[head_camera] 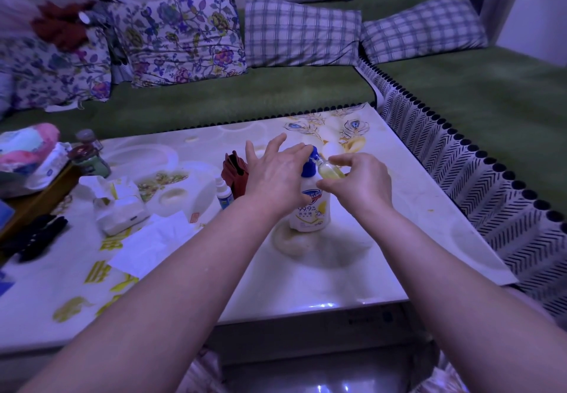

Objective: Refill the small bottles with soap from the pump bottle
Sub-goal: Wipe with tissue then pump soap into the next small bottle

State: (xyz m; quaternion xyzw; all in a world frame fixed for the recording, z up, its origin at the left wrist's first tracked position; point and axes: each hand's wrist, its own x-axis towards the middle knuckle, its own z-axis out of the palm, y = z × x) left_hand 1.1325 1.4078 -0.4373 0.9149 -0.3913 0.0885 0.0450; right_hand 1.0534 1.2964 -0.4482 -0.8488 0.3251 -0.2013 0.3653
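A white pump bottle [311, 208] with a blue pump head stands in the middle of the table [383, 254]. My left hand [276, 174] lies flat over the pump head with the fingers spread straight. My right hand [359, 184] pinches a small clear bottle [329, 169] holding yellowish soap, tilted with its mouth at the pump's spout. Another small white bottle [223, 194] with a blue label stands upright on the table, left of my left wrist.
A dark red object [234, 174] lies behind the small white bottle. A tissue pack [121, 205] and loose tissues [150, 244] sit at the left, two jars [89, 156] farther back. A green sofa with pillows [300, 32] borders the table's far and right sides.
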